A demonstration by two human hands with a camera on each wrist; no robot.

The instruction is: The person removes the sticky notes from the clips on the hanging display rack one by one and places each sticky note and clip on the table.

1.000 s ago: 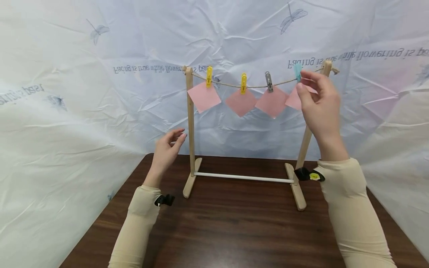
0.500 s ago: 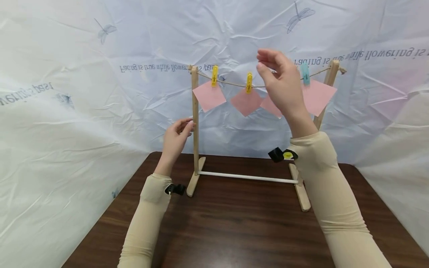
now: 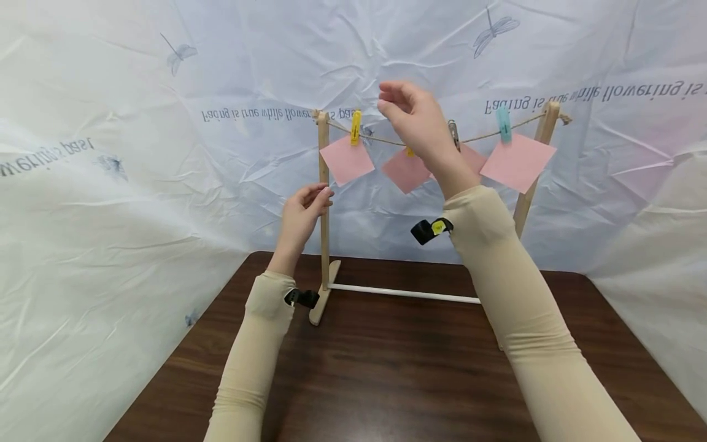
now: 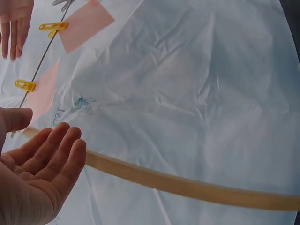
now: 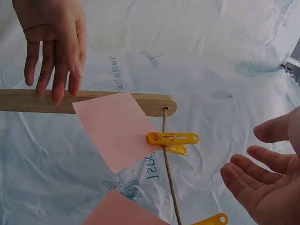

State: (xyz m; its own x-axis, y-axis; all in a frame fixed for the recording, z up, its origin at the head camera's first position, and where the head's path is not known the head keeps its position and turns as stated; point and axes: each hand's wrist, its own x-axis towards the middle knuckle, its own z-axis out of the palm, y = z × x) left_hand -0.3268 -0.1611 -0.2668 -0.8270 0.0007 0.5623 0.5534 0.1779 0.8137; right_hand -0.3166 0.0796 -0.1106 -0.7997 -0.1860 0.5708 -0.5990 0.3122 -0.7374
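Preparation, apparently, for handling leftmost yellow clip [image 3: 356, 127] with pink paper [image 3: 347, 164], left of right hand [image 3: 417, 120], above left hand [image 3: 302, 212]; both empty, fingers loosely bent, thumbs apart; next needing, probably, light pinch.

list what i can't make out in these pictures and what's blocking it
Head view: lower end of the right post, behind the right sleeve.
Head view: part of the third pink paper from the left, behind the right wrist.
Head view: marking on the teal clip, too small to read.
Left wrist view: part of the grey clip, cut off by the top edge.
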